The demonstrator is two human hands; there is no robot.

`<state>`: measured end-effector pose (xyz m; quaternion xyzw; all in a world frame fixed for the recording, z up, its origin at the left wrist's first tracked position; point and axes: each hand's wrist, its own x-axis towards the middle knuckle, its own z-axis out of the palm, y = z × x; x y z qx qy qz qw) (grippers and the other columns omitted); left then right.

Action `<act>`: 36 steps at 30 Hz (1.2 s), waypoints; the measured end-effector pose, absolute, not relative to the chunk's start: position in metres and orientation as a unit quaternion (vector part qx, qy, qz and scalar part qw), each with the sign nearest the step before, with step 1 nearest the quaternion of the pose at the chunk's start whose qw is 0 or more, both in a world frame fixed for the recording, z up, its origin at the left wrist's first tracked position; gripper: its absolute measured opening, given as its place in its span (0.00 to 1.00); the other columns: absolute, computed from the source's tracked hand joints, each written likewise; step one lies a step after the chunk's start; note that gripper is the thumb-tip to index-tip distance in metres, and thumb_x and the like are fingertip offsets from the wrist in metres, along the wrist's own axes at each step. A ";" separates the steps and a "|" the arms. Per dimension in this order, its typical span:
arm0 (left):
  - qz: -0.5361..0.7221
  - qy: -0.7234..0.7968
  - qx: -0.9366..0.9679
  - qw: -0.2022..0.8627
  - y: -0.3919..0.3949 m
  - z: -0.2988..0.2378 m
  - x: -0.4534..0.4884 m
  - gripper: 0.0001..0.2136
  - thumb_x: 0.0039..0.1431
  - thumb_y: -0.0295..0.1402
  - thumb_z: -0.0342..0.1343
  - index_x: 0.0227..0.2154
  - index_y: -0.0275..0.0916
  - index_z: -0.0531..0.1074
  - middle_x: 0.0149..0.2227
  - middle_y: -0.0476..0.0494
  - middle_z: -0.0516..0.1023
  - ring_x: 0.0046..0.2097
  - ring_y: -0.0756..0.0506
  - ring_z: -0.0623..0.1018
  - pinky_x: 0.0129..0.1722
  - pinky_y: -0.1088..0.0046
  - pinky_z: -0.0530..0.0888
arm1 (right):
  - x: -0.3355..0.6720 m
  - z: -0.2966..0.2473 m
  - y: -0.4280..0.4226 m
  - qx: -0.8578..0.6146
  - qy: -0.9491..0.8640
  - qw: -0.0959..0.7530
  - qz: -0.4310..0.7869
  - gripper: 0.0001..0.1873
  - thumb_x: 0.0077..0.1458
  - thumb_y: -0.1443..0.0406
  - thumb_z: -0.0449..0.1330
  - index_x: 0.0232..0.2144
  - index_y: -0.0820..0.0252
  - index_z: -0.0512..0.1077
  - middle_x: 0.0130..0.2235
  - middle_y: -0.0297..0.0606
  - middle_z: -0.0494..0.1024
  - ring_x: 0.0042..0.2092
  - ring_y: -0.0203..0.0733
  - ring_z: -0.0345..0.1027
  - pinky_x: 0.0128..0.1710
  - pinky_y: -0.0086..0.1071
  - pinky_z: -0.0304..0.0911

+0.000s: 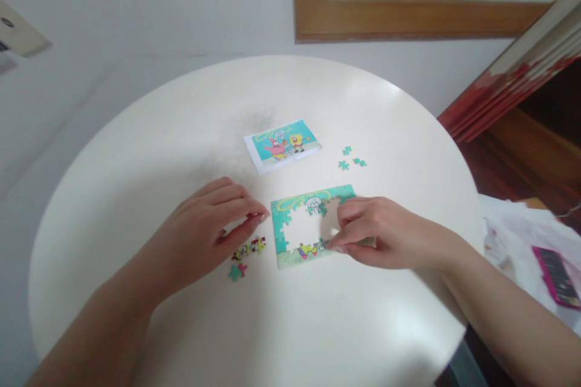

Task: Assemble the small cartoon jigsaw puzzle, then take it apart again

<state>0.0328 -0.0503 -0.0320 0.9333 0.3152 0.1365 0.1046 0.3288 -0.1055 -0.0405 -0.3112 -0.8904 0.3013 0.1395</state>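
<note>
A partly assembled jigsaw puzzle [284, 258] lies on the round white table, its border joined around an open middle. My right hand [376, 231] covers its right side. Thumb and forefinger are pinched at a small puzzle piece [323, 245] along the lower row. My left hand [215, 221] hovers by the puzzle's left edge, its thumb and forefinger tips together; whatever is between them is too small to make out. Under and beside that hand lie several loose yellow and red pieces [247, 249] and a teal and pink piece [236, 271].
Behind the puzzle rests a printed reference picture [284, 144] of cartoon characters. Several loose teal pieces [344, 165] lie to its right. The white table [136, 151] stands against a wall below a wood-framed window [408, 19]. A pink-edged object [556, 278] lies off to the right.
</note>
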 end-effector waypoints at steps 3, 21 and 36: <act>0.128 0.315 0.934 0.105 -0.050 -0.033 0.033 0.09 0.66 0.30 0.49 0.34 0.37 0.75 0.34 0.44 0.75 0.38 0.47 0.70 0.40 0.70 0.68 | 0.326 -0.041 -0.106 -0.309 -0.895 0.127 0.294 0.15 0.57 0.71 0.55 0.43 0.58 0.78 0.28 0.36 0.69 0.32 0.36 0.63 0.36 0.30 0.59; 0.154 0.320 0.931 0.080 -0.044 -0.033 0.021 0.09 0.65 0.31 0.50 0.35 0.37 0.75 0.34 0.45 0.75 0.38 0.47 0.71 0.40 0.71 0.68 | 0.382 -0.038 -0.088 -0.513 -0.778 0.155 0.329 0.14 0.61 0.60 0.55 0.31 0.60 0.77 0.30 0.37 0.75 0.31 0.35 0.65 0.33 0.29 0.59; 0.150 0.316 0.933 0.086 -0.042 -0.033 0.020 0.11 0.66 0.32 0.48 0.36 0.37 0.75 0.33 0.45 0.75 0.37 0.46 0.71 0.39 0.71 0.68 | 0.360 -0.038 -0.096 -0.412 -0.797 0.137 0.420 0.14 0.62 0.64 0.54 0.40 0.62 0.80 0.33 0.38 0.76 0.31 0.32 0.64 0.30 0.26 0.59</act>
